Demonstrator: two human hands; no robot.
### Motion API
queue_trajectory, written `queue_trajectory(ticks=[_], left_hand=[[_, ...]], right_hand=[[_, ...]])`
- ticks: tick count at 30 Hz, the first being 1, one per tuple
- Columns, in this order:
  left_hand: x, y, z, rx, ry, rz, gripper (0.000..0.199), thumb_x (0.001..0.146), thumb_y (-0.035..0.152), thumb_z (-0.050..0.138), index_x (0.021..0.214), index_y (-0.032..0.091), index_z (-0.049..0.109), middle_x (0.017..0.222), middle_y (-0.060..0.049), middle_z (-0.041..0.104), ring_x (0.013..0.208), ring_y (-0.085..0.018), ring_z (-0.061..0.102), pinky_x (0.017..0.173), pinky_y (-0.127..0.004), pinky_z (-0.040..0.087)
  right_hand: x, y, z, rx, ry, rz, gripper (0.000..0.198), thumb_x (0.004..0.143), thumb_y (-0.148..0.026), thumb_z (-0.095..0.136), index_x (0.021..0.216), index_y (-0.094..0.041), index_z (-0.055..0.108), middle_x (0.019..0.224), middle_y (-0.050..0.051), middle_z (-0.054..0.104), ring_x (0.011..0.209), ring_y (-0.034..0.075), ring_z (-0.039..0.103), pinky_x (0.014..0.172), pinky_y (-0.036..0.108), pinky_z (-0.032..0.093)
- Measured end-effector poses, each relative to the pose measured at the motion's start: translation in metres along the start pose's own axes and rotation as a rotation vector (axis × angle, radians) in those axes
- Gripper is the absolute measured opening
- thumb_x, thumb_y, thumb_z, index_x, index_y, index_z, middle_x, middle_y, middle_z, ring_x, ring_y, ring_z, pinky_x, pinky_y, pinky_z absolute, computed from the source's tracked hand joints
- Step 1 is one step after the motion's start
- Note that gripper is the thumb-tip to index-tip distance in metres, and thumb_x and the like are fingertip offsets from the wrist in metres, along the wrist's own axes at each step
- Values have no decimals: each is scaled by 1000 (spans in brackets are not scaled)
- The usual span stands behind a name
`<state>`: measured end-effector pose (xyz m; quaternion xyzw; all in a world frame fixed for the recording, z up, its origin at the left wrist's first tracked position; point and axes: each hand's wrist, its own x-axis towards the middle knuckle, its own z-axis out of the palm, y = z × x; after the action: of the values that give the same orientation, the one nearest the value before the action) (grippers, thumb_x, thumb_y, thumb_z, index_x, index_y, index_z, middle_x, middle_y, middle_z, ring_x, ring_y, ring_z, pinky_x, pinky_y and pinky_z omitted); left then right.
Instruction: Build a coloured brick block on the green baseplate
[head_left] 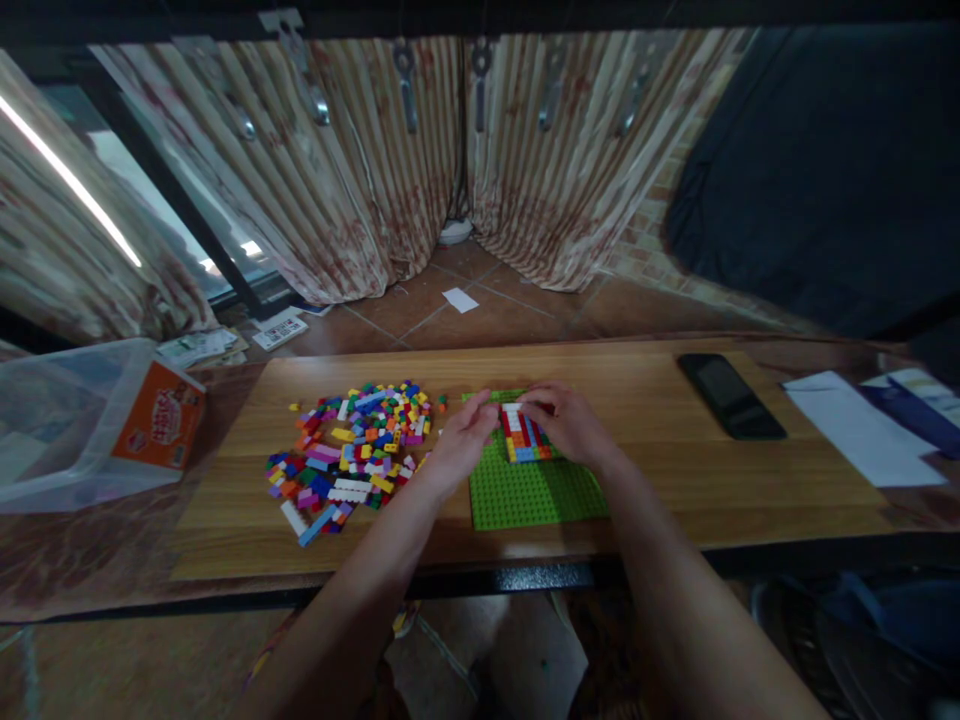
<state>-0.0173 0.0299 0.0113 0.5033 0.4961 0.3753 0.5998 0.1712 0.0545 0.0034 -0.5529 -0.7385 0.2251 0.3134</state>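
Note:
A green studded baseplate (525,497) lies on the wooden board, partly covered by my hands. On its upper part sits a low block of toy bricks (523,440) in red, white, orange, yellow and blue rows. My left hand (466,437) is just left of that block, fingers stretched out and apart, with nothing visible in it. Curled over the block's upper right side is my right hand (564,418), its thumb and fingers brought together at the top row. Whatever it pinches is hidden by the fingers.
Loose bricks (330,470) are spread in a pile left of the baseplate. A clear plastic bin (67,420) with an orange label stands at the far left. On the right lie a black phone (731,395) and white paper (862,430). The wooden board (660,480) ends at a dark front edge.

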Motion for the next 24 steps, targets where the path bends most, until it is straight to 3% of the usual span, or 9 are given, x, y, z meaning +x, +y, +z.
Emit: queue_trajectory(ticks=[6,16,24], left_hand=[[4,-6,0,121,-17,67,53,94,36,44,142,17,37,133,-14,57,109,-21,61,84,-32,51],[-3,-5,5,401,29,298,52,93,30,43,143,15,35,134,-16,55,113,-23,59,101,-42,43],[-10,2,15,656,31,306,47,92,27,42,138,16,43,124,-14,61,107,-24,61,100,-41,44]], right_hand=[[1,-4,-1,-30,-34,-14,20,89,-24,55,89,-24,75,94,6,69,92,19,61,88,34,46],[3,-3,-1,-45,-63,0,21,89,-23,55,87,-22,75,89,6,69,86,18,62,81,31,45],[4,-1,0,-74,-74,-29,22,89,-23,53,88,-24,75,85,5,69,83,17,61,79,29,45]])
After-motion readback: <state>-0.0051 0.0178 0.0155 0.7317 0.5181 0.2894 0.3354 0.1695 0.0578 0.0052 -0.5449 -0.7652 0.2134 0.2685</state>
